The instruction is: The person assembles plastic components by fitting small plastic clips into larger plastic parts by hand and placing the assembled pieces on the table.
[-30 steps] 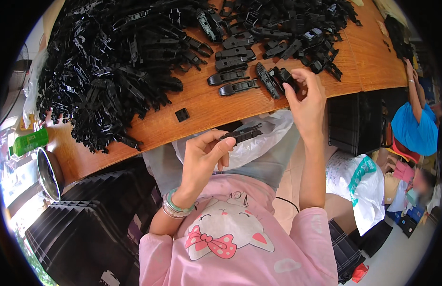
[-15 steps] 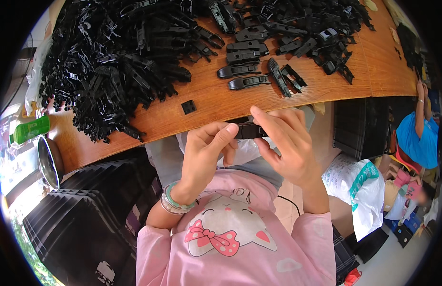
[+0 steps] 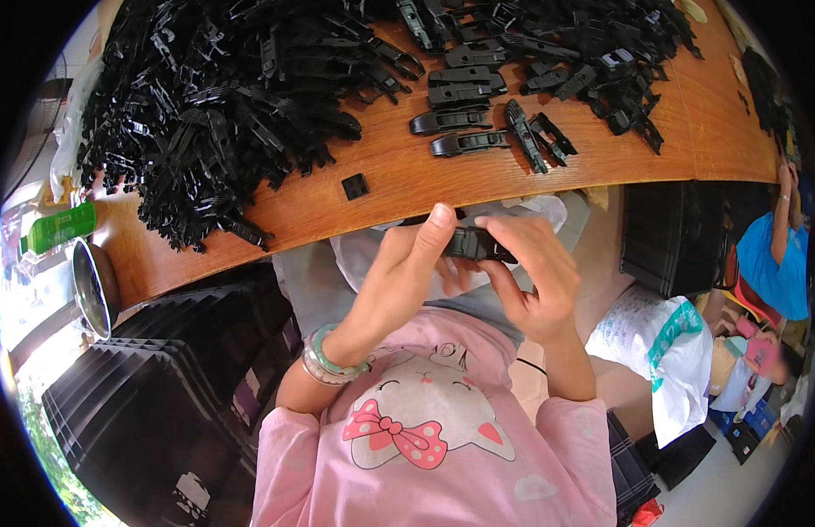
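Note:
Just off the table's near edge, a long black plastic part lies between my two hands. My right hand grips its right end, thumb below and fingers above. At the other end my left hand is closed around the part, its thumb pointing up along it; the fingers underneath are partly hidden and blurred. A small black square piece lies alone on the wooden table. Farther off, several similar black parts lie in a loose row, some side by side.
A big heap of black parts covers the table's left, with another pile at the far right. By the left edge are a green bottle and a metal bowl. Black crates, a white sack and another person surround the table.
My right fingers have closed onto the black part, and my left hand has shifted right against its end. The part shows more plainly now. The view has moved slightly.

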Demonstrator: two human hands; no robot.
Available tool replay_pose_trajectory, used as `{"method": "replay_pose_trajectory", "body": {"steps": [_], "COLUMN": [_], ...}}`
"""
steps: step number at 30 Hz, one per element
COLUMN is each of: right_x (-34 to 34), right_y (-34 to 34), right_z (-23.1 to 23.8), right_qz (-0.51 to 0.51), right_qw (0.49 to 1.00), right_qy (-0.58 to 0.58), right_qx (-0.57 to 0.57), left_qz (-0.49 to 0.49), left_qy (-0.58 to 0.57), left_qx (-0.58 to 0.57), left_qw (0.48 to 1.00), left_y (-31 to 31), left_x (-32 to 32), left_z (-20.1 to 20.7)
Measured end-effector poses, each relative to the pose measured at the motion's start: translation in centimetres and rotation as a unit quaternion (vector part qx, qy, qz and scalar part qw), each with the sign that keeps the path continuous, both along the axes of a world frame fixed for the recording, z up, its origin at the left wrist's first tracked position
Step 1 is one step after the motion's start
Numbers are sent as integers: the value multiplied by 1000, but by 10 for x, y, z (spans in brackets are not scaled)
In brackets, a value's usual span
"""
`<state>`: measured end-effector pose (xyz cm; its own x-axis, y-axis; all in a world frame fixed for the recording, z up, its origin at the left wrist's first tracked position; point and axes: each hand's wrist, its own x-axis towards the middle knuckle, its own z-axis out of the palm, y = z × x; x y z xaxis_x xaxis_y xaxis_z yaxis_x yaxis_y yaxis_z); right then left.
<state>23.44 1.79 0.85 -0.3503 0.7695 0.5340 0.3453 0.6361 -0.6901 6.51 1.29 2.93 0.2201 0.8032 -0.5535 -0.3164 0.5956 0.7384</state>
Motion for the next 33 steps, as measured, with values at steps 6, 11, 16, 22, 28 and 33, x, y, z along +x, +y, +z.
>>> {"method": "replay_pose_trajectory", "body": {"steps": [6, 11, 16, 22, 28, 33], "right_x": [9, 22, 38, 57, 37, 25], "right_y": [-14, 22, 63, 73, 41, 38], "right_z": [-16, -15, -10, -13, 14, 5], "right_qz": [-59, -225, -247, -235, -164, 65], "right_qw": [983, 974, 955, 950, 932, 935], "right_qy": [-58, -30, -155, -203, 229, 311], "right_qx": [-161, 5, 50, 41, -227, -159], "left_qz": [-17, -128, -172, -149, -70, -37], "left_qy": [465, 572, 539, 511, 253, -6], "left_qx": [507, 582, 635, 658, 316, 39], "left_qw": [726, 564, 526, 532, 912, 999], "left_y": [53, 96, 114, 111, 62, 47], "left_x": [21, 41, 37, 36, 13, 12], "left_z": [-9, -11, -11, 1, 22, 11]}}
